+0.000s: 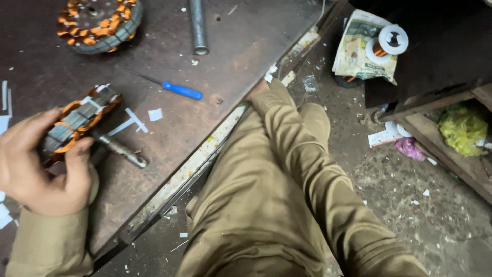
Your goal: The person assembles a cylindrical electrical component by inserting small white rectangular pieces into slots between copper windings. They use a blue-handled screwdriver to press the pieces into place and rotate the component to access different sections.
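Gripping a stator (79,123) by its edge, the left hand (38,164) sits at the near left of the table (215,66) — thumb over the front of the ring, fingers curled behind it, so the hand is closed on the part. The stator stands tilted on its rim, copper coils showing orange between grey laminations, and a short metal shaft (120,150) pokes out beneath it toward the table edge. The right hand is not in view. The person's legs in khaki trousers (277,205) fill the near middle, over a dirty floor (410,179).

Just past the stator lie white paper strips (136,120), and beyond them a screwdriver (179,90) with a blue handle, well apart from the hand. Farther back rests a second stator (100,23), flat on the table, with a steel rod (198,25) to its right. Off to the far right — a white spool (387,43) of copper wire lies on a crumpled bag (359,56), beside a wooden shelf (446,154).
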